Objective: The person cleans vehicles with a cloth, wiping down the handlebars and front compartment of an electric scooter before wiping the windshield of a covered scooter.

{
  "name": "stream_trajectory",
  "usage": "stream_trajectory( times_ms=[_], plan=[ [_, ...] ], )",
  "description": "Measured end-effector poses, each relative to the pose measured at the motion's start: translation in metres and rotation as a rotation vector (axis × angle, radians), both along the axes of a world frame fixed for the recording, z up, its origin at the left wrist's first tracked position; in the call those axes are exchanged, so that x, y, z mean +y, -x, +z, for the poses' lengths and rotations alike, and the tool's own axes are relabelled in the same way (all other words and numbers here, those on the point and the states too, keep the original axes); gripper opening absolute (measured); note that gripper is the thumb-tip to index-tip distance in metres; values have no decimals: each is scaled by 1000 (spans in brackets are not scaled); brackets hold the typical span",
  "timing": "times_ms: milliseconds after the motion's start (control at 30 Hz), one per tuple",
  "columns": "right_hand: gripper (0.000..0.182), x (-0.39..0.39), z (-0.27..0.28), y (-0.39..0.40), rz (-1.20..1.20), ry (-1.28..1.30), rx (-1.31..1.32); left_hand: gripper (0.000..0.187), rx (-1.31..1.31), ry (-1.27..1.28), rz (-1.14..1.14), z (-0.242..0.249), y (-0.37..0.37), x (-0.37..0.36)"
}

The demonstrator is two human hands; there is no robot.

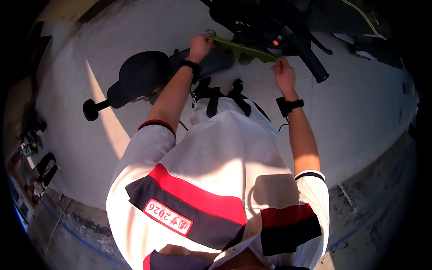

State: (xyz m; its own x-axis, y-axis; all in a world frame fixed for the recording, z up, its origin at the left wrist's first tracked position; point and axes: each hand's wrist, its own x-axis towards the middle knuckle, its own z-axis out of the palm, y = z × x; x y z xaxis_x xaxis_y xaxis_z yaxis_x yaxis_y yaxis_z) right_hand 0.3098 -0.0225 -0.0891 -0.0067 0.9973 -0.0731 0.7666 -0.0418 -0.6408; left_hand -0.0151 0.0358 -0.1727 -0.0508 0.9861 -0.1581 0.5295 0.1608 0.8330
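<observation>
The left hand (200,48) grasps one end of a green cloth (247,49), and the right hand (284,76) pinches the other. The cloth spans the space between them, near a black handlebar (307,56); a black seat (144,72) sits to the left.

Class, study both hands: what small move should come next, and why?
I'd judge that the left hand should uncurl its end of the long olive-green strip: that end looks curled over at the fingers, while the rest spans fairly flat to the right hand, which pinches the other end.
</observation>
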Motion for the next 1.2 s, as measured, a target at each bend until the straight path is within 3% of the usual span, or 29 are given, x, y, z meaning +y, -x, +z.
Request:
stream_trajectory(
  times_ms=[500,800,900,1000,1200],
  plan=[
    [22,9,26,5,-16,-2,38,27,-87,-108,72,5,-18,12],
    [21,8,20,-8,-75,-18,38,28,-97,-21,-248,-18,-24,46],
    [20,5,16,-13,-71,-9,54,32,-12,-145,-382,-29,-29,49],
    [20,1,11,-17,-70,-11,42,43,33,-56,-514,-40,-47,54],
    [19,0,10,-20,-82,11,12,61,83,-11,-564,-66,-62,65]
  ],
)
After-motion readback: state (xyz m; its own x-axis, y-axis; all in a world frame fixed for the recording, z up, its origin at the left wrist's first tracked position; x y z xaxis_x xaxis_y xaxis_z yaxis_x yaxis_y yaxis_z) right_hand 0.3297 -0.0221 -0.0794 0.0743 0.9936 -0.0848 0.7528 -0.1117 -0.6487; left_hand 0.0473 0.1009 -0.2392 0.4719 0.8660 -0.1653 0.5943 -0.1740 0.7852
